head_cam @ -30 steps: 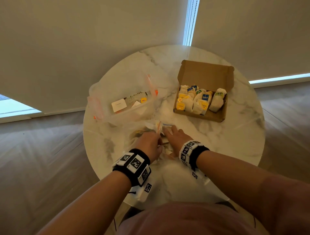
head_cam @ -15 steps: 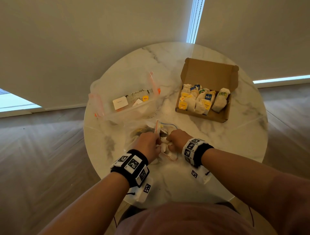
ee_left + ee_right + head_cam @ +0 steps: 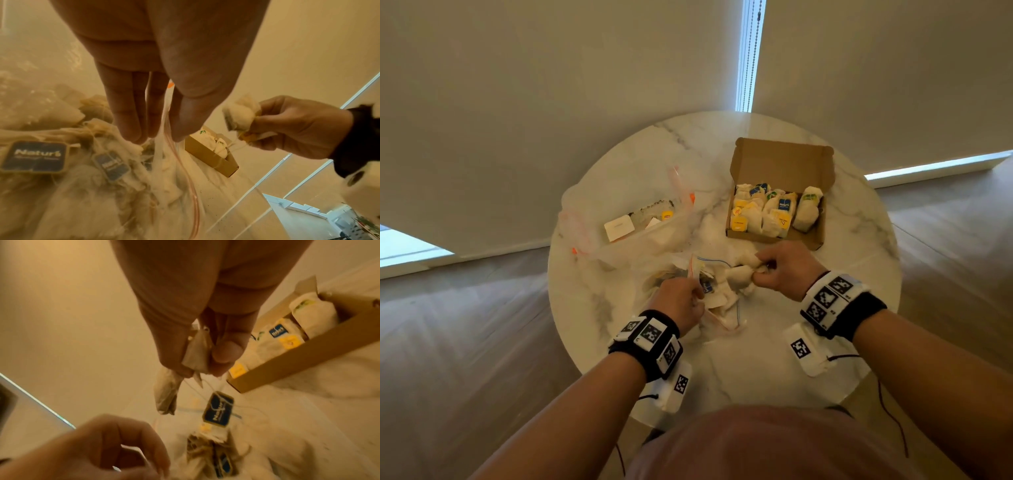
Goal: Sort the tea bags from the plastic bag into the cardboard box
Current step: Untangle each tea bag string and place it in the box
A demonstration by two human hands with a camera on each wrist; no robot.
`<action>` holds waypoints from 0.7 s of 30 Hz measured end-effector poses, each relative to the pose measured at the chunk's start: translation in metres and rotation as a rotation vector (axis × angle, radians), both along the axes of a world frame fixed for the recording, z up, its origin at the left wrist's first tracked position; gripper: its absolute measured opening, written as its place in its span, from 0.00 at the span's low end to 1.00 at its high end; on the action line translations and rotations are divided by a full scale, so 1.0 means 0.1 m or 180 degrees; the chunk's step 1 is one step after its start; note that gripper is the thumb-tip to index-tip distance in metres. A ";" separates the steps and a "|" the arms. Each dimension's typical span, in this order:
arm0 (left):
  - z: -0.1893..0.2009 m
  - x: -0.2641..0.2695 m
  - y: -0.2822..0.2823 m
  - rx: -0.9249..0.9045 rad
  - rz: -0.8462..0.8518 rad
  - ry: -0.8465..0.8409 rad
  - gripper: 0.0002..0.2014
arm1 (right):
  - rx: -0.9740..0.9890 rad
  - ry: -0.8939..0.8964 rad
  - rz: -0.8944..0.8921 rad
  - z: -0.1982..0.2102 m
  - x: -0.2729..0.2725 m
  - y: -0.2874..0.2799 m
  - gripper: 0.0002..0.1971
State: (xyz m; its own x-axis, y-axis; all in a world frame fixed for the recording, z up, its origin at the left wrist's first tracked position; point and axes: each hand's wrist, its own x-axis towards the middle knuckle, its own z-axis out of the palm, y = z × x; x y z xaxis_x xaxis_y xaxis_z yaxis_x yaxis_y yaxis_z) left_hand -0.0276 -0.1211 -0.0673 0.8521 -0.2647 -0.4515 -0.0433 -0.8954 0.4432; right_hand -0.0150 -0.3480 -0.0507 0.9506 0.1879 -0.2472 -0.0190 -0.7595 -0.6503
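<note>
On the round marble table, my left hand point(image 3: 690, 297) pinches the rim of a clear zip plastic bag point(image 3: 717, 305) holding several tea bags with blue tags point(image 3: 34, 156). My right hand point(image 3: 774, 270) grips a small bunch of white tea bags point(image 3: 743, 270), lifted just right of the bag's mouth; a blue tag point(image 3: 218, 410) dangles from them on a string. The open cardboard box point(image 3: 777, 164) stands behind my right hand, with several tea bags point(image 3: 774, 214) standing in rows inside. In the left wrist view the rim point(image 3: 170, 123) runs between thumb and fingers.
A second, larger clear plastic bag point(image 3: 626, 219) with a white label and a few loose items lies at the table's left back. Roller blinds hang close behind the table. Wooden floor surrounds the table on both sides.
My right hand has come out of the plastic bag holding tea bags and moved right and toward the box. My left hand stays on the bag's rim.
</note>
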 end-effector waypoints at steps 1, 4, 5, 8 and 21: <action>0.01 0.00 0.00 -0.0022 -0.0025 0.0008 0.07 | 0.0023 -0.0016 -0.0036 0.09 -0.01 -0.01 0.10; 0.06 -0.03 -0.02 -0.0123 0.0051 -0.0093 0.10 | 0.0273 -0.0200 -0.0091 0.31 -0.04 -0.04 0.01; 0.09 -0.03 -0.03 -0.0267 0.0104 -0.0225 0.13 | 0.0413 -0.0208 -0.0127 0.41 -0.05 -0.03 0.04; 0.24 0.01 -0.09 -0.0823 0.0061 -0.0443 0.32 | 0.0604 -0.0292 -0.0111 0.65 -0.05 0.00 0.04; 0.67 0.07 -0.24 -0.3828 0.0655 0.1460 0.28 | 0.0297 -0.0586 0.0434 1.09 0.05 0.21 0.09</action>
